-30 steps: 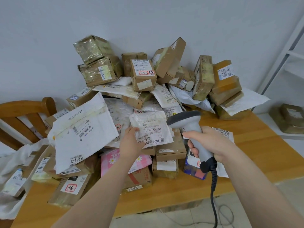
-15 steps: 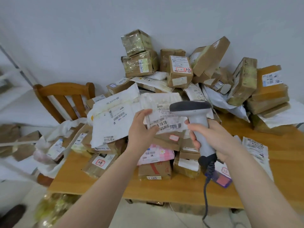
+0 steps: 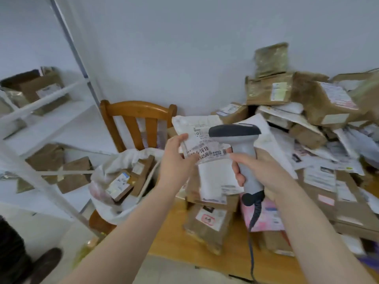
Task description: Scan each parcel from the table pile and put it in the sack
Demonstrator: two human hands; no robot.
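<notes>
1. Currently, the left grip (image 3: 176, 158) pinches a white poly-mailer parcel (image 3: 196, 130) at its lower left edge, with the thumb on the printed label face and the fingers curled round the edge.
2. The parcel is held in the air, upright, with its label toward the camera. It sits over the left end of the bench (image 3: 174, 244), between the sack (image 3: 108, 203) and the parcel pile (image 3: 307, 119). It is not in the sack.
3. The right grip (image 3: 260, 171) is closed round the handle of a grey handheld barcode scanner (image 3: 235, 132). The index finger lies along the front of the handle.
4. The scanner head overlaps the right side of the parcel label. Whether the two touch cannot be told.
5. A dark cable (image 3: 253, 222) hangs from the scanner base and runs down past the bench edge.
6. The white sack rests open on a wooden chair (image 3: 131, 111) just left of the bench. Brown cartons (image 3: 121, 183) lie inside it.
7. The pile consists of taped brown cartons and white mailers stacked against the wall.
8. A pink mailer (image 3: 266, 218) lies on the bench below the right grip.
9. A white shelf unit (image 3: 51, 95) at far left carries more brown parcels.
</notes>
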